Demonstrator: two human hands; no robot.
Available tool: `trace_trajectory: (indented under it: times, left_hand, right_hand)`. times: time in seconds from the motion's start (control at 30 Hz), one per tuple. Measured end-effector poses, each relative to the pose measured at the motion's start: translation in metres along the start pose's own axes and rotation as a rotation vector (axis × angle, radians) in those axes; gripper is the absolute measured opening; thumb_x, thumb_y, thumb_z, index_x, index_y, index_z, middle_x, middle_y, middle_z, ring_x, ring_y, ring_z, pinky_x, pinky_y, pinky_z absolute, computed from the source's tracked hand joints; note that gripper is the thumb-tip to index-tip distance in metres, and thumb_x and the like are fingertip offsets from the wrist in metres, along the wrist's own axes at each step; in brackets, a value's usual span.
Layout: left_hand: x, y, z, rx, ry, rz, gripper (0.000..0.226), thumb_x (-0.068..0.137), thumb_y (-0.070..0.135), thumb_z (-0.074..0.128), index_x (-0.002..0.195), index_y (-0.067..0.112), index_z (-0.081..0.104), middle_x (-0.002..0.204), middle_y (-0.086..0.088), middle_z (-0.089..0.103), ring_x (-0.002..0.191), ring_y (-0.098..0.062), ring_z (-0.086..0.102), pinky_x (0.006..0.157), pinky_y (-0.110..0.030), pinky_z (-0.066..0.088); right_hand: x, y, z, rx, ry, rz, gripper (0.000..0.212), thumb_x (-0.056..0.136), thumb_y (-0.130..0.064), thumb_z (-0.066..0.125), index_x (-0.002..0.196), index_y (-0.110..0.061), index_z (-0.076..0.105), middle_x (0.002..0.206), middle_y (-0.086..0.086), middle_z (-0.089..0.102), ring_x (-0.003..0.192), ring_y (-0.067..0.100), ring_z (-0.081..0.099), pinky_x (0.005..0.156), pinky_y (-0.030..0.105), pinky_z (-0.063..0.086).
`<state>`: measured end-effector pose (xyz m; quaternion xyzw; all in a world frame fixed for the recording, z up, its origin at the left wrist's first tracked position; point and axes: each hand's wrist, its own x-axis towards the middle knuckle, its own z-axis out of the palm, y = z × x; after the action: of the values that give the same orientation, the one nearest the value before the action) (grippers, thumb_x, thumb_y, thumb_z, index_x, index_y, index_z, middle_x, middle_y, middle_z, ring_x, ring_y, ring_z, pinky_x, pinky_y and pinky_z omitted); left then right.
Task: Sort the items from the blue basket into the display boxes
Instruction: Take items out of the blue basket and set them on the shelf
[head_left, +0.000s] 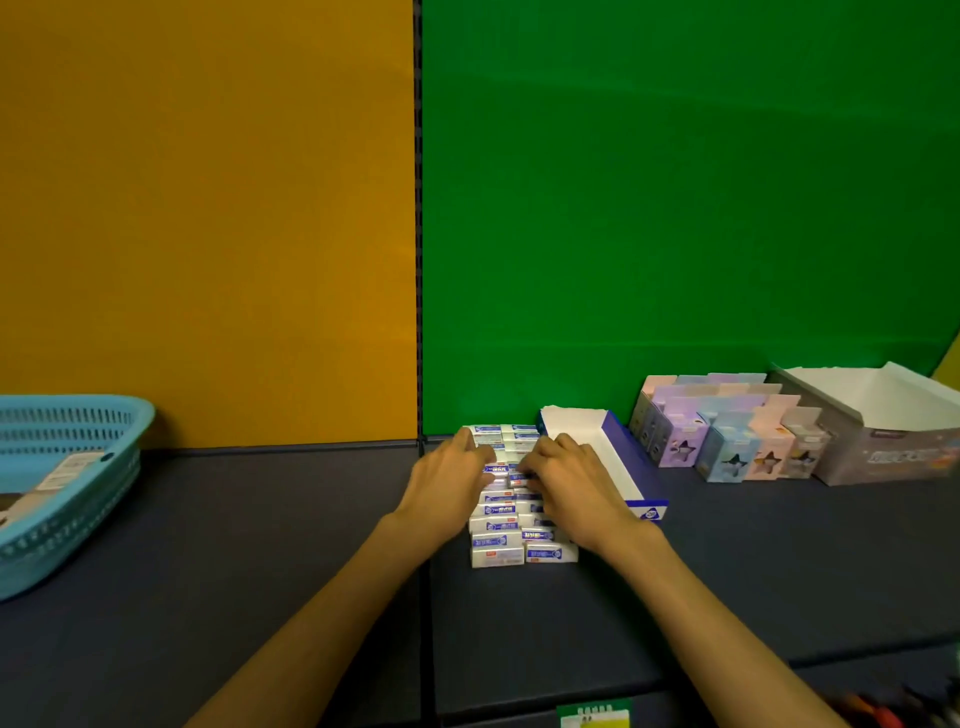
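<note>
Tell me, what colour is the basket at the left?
The basket is light blue, shown in the head view.

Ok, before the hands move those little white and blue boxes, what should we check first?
1. Both hands on the small boxes: left hand and right hand rest on the rows. Ok.
2. Rows neat: two rows lined up on the table. Ok.
3. Blue display box ready: open beside the rows, looks empty. Ok.
4. Firm grip: fingertips are blurred. Cannot tell.
5. Blue basket emptied: something still lies inside. Not ok.
</note>
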<state>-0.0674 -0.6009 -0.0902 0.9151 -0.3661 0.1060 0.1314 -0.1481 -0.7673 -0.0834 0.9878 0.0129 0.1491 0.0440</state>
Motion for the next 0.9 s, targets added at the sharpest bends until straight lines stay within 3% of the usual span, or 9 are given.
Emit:
trace_trajectory:
  times: [0.2, 0.53, 0.9]
  left_hand:
    - [0.001, 0.0, 0.0, -0.079, -0.007, -0.054, 0.037, 0.099, 0.033, 0.058, 0.135, 0.024, 0.056, 0.122, -0.002, 0.05, 0.107, -0.023, 0.058, 0.086, -0.037, 0.049]
    - [-0.031, -0.006, -0.033, -0.013, 0.073, -0.124, 0.038, 0.099, 0.045, 0.05, 0.133, 0.03, 0.055, 0.126, 0.004, 0.054, 0.112, -0.018, 0.056, 0.087, -0.037, 0.051]
    - [-0.128, -0.049, -0.098, 0.183, 0.105, -0.288, 0.048, 0.099, 0.05, 0.046, 0.144, 0.036, 0.044, 0.141, 0.005, 0.049, 0.125, -0.02, 0.049, 0.093, -0.039, 0.046]
  right_hand:
    - [0.0, 0.004, 0.003, 0.026, 0.012, -0.013, 0.036, 0.093, -0.02, 0.063, 0.129, -0.022, 0.061, 0.127, 0.002, 0.057, 0.115, 0.024, 0.049, 0.095, 0.036, 0.04]
    - [-0.004, -0.002, -0.006, 0.199, 0.085, -0.04, 0.032, 0.098, -0.027, 0.056, 0.13, -0.023, 0.061, 0.128, 0.001, 0.058, 0.118, 0.022, 0.052, 0.099, 0.036, 0.039]
    - [0.022, -0.095, -0.045, 0.426, 0.163, -0.295, 0.029, 0.1, -0.031, 0.054, 0.127, -0.026, 0.062, 0.117, -0.002, 0.057, 0.111, 0.02, 0.053, 0.091, 0.039, 0.041]
